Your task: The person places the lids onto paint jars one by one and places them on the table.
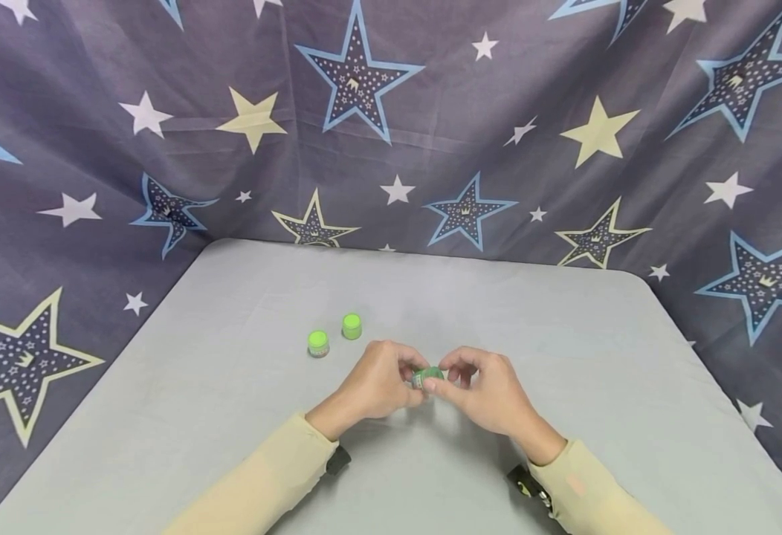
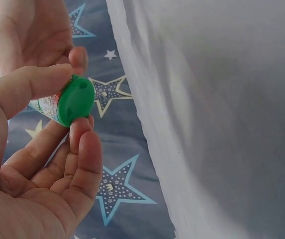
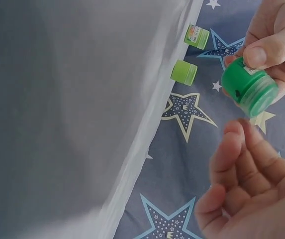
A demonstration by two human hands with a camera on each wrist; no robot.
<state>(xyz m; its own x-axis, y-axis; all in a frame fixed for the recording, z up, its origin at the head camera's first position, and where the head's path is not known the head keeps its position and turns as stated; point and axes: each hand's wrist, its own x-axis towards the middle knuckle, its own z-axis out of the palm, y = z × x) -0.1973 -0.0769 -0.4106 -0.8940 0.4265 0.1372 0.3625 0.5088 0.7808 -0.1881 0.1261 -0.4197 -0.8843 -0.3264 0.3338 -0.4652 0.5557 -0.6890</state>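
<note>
A small dark-green jar [image 3: 242, 79] with a printed label and a clear, ridged lid end is in my left hand [image 1: 380, 379]. In the left wrist view, the left thumb [image 2: 47, 82] presses on the side of the jar [image 2: 77, 101], while fingertips support it from below. My right hand [image 1: 491, 390] is beside the jar, its fingers loosely bent. Seen from the right wrist, the right fingertips [image 3: 236, 130] come close under the clear lid end, and the thumb stands apart from it. Both hands are over the middle of the table.
Two light-green jars [image 1: 318, 344] stand upright on the grey-covered table [image 1: 230, 416], left of and beyond the hands; the second jar [image 1: 351, 326] is slightly farther back. A dark cloth with stars [image 1: 431, 119] hangs behind the table and along its sides.
</note>
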